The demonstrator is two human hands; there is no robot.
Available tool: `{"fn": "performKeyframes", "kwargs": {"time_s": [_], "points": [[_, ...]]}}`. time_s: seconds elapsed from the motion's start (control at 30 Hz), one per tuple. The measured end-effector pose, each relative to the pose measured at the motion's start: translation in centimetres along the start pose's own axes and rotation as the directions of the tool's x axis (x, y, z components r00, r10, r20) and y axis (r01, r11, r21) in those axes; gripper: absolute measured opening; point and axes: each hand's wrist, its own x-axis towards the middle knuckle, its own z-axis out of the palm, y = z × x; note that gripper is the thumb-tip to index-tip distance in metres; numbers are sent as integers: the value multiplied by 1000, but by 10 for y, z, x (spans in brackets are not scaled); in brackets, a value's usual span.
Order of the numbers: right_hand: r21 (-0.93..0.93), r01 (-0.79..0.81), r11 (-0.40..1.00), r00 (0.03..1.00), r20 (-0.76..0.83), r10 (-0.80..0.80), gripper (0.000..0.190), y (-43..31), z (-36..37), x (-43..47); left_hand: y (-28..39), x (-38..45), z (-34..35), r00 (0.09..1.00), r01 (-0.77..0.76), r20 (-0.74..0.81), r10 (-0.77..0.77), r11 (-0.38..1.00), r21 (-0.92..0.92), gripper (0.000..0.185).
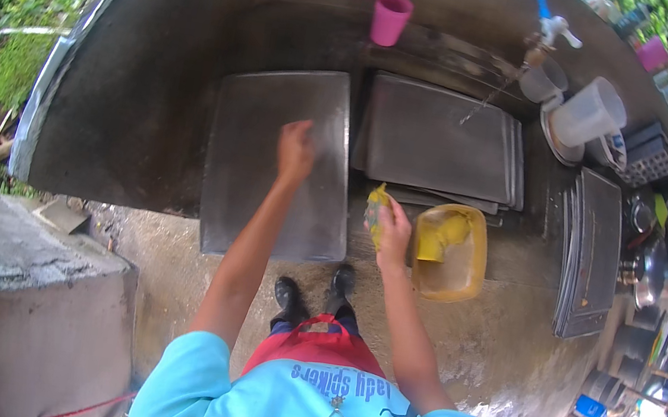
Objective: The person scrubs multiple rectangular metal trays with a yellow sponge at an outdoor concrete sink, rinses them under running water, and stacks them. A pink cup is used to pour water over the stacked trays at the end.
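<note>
My left hand [295, 153] is over a flat metal baking tray [269, 205]. It is blurred with its fingers bent, and I cannot tell whether it touches the metal. In my right hand [394, 234] is a yellow-green scrubbing pad [376, 215], gripped just past the tray's right edge. Beside that hand stands a yellow plastic tub [473, 283], with yellow pieces inside it. Behind the tub lies a stack of metal trays [436, 139], and a thin stream of water falls onto its top sheet.
The water comes from a white tap [555, 31] on a blue pipe. A pink plastic cup [390, 21] stands at the back of the concrete counter [127, 110]. At right are a clear plastic pitcher [588, 111], another tray stack [593, 249] and metal pots [652, 265].
</note>
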Motion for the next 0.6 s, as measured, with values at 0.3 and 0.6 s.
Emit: {"fn": "performKeyframes", "kwargs": {"time_s": [0.3, 0.6], "points": [[-816, 532, -225, 631, 559, -537, 44, 126, 185, 110, -154, -105, -142, 940, 275, -333, -72, 737, 617, 25], [-827, 340, -448, 746, 527, -406, 47, 74, 178, 96, -133, -102, -140, 934, 326, -321, -158, 747, 580, 33]]}}
